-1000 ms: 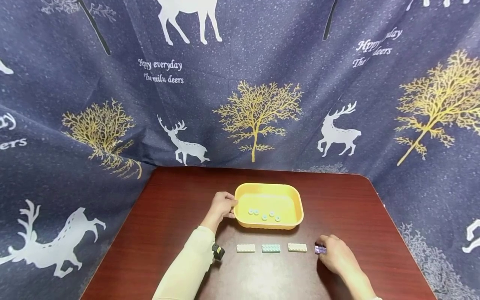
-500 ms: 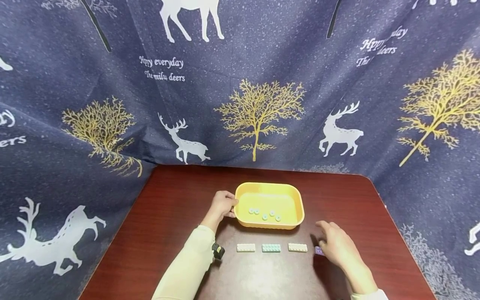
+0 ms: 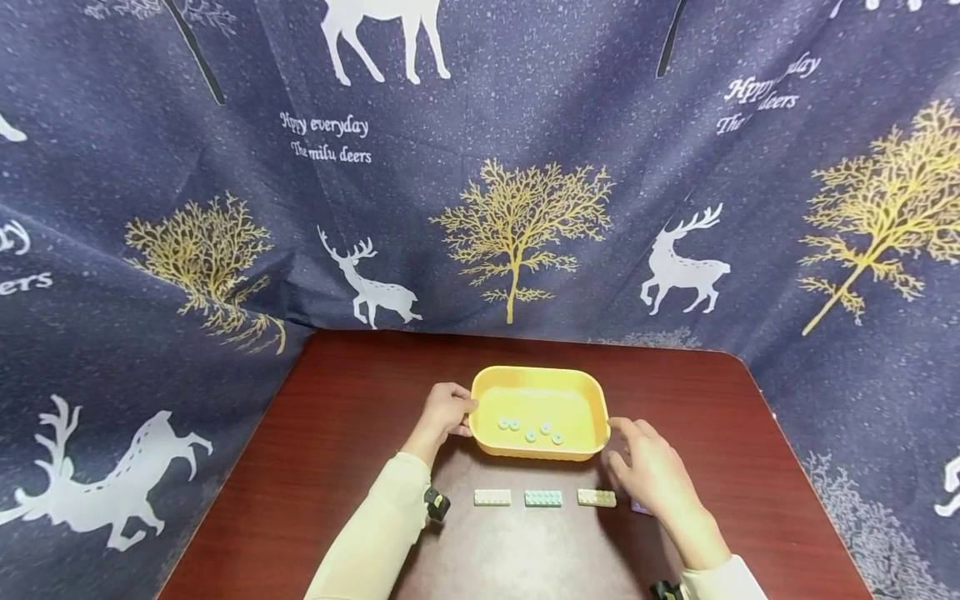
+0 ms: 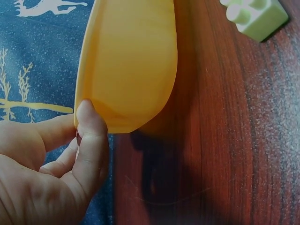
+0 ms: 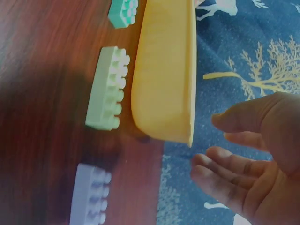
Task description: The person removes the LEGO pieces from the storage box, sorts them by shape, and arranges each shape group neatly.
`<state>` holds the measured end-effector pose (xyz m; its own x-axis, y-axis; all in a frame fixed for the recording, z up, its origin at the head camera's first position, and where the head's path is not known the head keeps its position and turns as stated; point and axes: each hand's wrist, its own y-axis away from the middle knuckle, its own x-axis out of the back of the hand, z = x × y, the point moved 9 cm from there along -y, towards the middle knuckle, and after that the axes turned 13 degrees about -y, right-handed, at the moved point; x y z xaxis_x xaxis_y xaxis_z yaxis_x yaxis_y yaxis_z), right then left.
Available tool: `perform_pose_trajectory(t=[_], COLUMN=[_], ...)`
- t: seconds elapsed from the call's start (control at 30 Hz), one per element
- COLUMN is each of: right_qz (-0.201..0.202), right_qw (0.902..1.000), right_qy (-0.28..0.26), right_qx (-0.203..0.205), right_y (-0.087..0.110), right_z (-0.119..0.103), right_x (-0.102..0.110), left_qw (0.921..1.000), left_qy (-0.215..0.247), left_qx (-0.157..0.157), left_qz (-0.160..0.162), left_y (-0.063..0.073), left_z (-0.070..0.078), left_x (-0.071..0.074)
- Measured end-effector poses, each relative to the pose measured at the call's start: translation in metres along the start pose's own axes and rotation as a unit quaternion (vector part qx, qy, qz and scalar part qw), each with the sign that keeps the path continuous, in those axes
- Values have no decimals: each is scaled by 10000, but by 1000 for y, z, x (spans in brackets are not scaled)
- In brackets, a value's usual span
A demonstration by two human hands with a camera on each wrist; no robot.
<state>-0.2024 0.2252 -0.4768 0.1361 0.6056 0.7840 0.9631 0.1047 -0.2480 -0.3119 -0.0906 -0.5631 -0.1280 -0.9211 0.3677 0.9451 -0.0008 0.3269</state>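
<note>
A yellow rectangular basin (image 3: pixel 536 454) stands on the table, with several small pale rings (image 3: pixel 531 436) on its floor. My left hand (image 3: pixel 446 412) pinches its left rim between thumb and fingers; the left wrist view shows the thumb (image 4: pixel 89 117) over the edge. At the basin's right end is my right hand (image 3: pixel 652 462), fingertips close by the rim. In the right wrist view the right hand (image 5: pixel 253 159) holds nothing, thumb and fingers spread apart. Partly hidden under that hand in the head view lies a purple building brick (image 5: pixel 89 197).
In front of the basin, a row holds a cream brick (image 3: pixel 492 497), a turquoise brick (image 3: pixel 543 498) and a second cream brick (image 3: pixel 596 497). The brown table (image 3: pixel 360 375) ends at a blue deer-print cloth (image 3: pixel 465 250) at the back and sides.
My right hand has let go of the purple brick and moved up and left to the basin's right end. The left hand keeps its place on the rim.
</note>
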Motion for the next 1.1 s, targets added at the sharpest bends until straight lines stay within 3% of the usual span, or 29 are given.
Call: perform_pose_trajectory(t=[0.53,1.1], right_qz=[1,-452], right_qw=[9993,9988], right_qy=[-226,-134], right_qx=[296,87], right_y=[-26,-46], right_z=[-24,-22], right_x=[-27,-66], left_qw=[9999,10000], left_qy=[94,18], left_qx=[41,29], left_qz=[39,29], left_y=[-3,-4], left_z=[-3,-3], left_x=[0,-1])
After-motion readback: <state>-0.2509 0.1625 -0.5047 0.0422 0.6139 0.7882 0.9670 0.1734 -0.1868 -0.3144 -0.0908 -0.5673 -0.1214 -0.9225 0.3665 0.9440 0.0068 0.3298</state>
